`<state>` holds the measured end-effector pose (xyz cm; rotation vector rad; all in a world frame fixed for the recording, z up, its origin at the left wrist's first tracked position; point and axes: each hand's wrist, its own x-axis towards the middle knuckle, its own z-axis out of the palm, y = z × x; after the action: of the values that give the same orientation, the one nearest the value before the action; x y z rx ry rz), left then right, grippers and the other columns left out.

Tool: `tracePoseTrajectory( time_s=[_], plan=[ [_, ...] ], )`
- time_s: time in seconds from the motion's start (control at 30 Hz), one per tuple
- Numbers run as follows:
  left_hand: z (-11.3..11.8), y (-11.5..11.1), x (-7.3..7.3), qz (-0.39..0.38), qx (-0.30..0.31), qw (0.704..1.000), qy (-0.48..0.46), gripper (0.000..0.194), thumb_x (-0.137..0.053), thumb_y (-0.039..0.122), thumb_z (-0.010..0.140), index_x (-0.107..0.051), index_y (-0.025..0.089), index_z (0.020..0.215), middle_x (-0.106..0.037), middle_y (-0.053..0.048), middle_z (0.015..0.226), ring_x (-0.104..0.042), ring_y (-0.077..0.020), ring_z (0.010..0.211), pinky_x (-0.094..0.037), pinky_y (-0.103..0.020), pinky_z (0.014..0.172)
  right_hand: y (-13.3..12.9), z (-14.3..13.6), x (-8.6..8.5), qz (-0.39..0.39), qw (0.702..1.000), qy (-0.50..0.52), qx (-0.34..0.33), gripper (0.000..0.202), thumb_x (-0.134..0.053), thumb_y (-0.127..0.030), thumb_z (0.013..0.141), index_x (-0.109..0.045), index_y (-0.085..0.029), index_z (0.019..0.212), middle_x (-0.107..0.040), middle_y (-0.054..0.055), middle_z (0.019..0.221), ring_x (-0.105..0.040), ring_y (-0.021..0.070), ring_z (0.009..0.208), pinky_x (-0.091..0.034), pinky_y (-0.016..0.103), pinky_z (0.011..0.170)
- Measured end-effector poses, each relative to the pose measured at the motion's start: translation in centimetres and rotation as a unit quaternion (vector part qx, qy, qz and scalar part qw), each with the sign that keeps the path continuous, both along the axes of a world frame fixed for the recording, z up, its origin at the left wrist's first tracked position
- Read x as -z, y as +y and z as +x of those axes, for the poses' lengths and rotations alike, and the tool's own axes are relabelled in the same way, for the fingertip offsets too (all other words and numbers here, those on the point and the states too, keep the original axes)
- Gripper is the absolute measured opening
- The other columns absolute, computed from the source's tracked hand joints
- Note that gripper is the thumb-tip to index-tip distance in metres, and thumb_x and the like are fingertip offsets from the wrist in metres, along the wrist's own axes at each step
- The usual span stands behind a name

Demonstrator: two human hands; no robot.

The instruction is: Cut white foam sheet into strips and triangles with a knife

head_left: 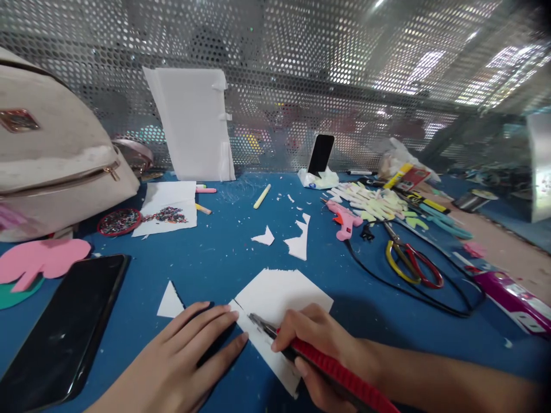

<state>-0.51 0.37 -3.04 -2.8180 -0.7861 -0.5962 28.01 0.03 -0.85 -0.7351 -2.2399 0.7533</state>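
Note:
A white sheet (pixel 279 289) with angled edges lies on the blue table (pixel 224 235) in front of me. My right hand (pixel 318 344) is wrapped round a red and black craft knife (pixel 336 367), its blade tip on the sheet near the left edge. A cut line runs beside a narrow strip (pixel 275 358) on the sheet's lower left side. My left hand (pixel 185 350) lies flat with fingers spread, fingertips at the strip's edge. Just beyond it sits a white triangular scrap (pixel 170 301).
Paper scraps (pixel 298 241) lie farther back. A black phone (pixel 64 332), pink cutout (pixel 47 255) and bag (pixel 55 143) are at left. To the right are a pink glue gun (pixel 343 219) with its cord, scissors (pixel 413 264) and a purple box (pixel 512 298).

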Motion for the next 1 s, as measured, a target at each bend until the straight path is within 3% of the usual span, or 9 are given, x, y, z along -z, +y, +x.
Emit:
tracePoseTrajectory(
  time_s=[0.27, 0.4, 0.63, 0.83, 1.0],
  plan=[
    [0.2, 0.6, -1.7, 0.010, 0.023, 1.000, -0.012, 0.037, -0.041, 0.026, 0.109, -0.067, 0.030, 0.135, -0.069, -0.003, 0.135, -0.061, -0.0193, 0.126, -0.035, -0.034, 0.120, -0.5, 0.8, -1.0, 0.014, 1.000, -0.016, -0.001, 0.021, -0.046, -0.023, 0.086, -0.050, -0.020, 0.107, -0.058, -0.003, 0.063, -0.050, 0.0122, 0.046, -0.044, 0.023, 0.048],
    [0.4, 0.9, -2.2, 0.023, 0.028, 0.999, -0.012, 0.036, -0.040, 0.030, 0.111, -0.069, 0.031, 0.132, -0.071, -0.002, 0.132, -0.060, -0.0185, 0.126, -0.032, -0.034, 0.120, -0.5, 0.8, -0.7, 0.030, 0.999, -0.008, -0.009, 0.029, -0.047, -0.022, 0.081, -0.050, -0.021, 0.110, -0.063, -0.002, 0.068, -0.055, 0.0126, 0.049, -0.048, 0.023, 0.051],
    [0.2, 1.1, -2.3, 0.018, 0.032, 0.999, 0.000, 0.035, -0.043, 0.028, 0.110, -0.069, 0.031, 0.132, -0.071, -0.001, 0.131, -0.061, -0.0184, 0.124, -0.040, -0.032, 0.115, -0.4, 0.4, 0.0, 0.133, 0.989, -0.030, -0.054, 0.019, -0.047, -0.021, 0.086, -0.048, -0.020, 0.105, -0.066, -0.001, 0.069, -0.054, 0.0124, 0.047, -0.045, 0.027, 0.050],
    [0.2, 1.0, -2.0, 0.014, 0.031, 0.999, 0.004, 0.036, -0.042, 0.026, 0.110, -0.068, 0.031, 0.134, -0.071, -0.001, 0.132, -0.060, -0.0188, 0.126, -0.037, -0.034, 0.118, -0.1, 0.5, 0.1, 0.123, 0.989, -0.037, -0.069, 0.019, -0.050, -0.019, 0.083, -0.047, -0.021, 0.102, -0.067, -0.002, 0.069, -0.054, 0.0111, 0.046, -0.045, 0.025, 0.051],
    [0.3, 0.9, -1.9, 0.016, 0.030, 0.999, -0.010, 0.036, -0.042, 0.024, 0.109, -0.070, 0.031, 0.131, -0.071, -0.001, 0.130, -0.061, -0.0182, 0.124, -0.038, -0.033, 0.116, -0.3, 0.3, -0.1, 0.093, 0.993, -0.049, -0.045, 0.017, -0.048, -0.020, 0.085, -0.050, -0.020, 0.102, -0.068, -0.002, 0.072, -0.054, 0.0107, 0.048, -0.045, 0.024, 0.052]
  ],
)
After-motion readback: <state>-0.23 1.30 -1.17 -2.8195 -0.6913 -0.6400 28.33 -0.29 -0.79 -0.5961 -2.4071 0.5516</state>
